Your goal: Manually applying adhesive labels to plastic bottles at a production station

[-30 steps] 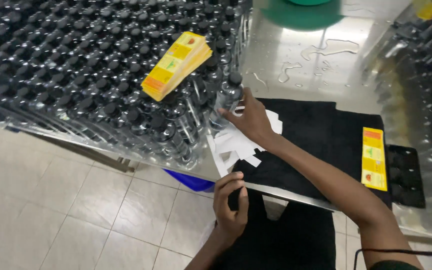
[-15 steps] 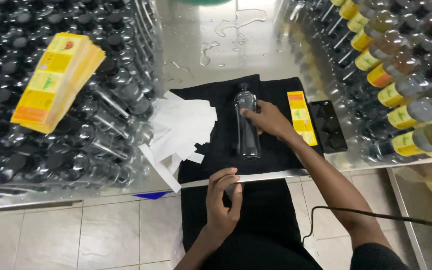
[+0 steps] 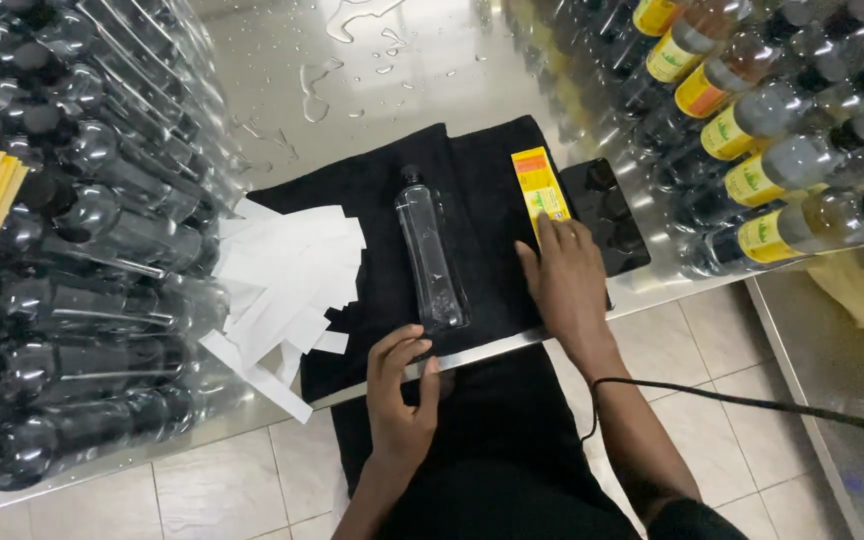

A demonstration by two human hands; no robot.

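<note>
Head view: a clear plastic bottle with a black cap [image 3: 430,258] lies on its side on a black cloth [image 3: 372,200] spread over the wet steel table [image 3: 422,90], free of both hands. The right hand [image 3: 567,285] rests flat, fingers extended, on the near end of a yellow-and-orange label strip [image 3: 537,190] just right of the bottle. The left hand [image 3: 400,400] hovers loosely curled and empty at the table edge, beside white backing-paper strips [image 3: 287,280].
</note>
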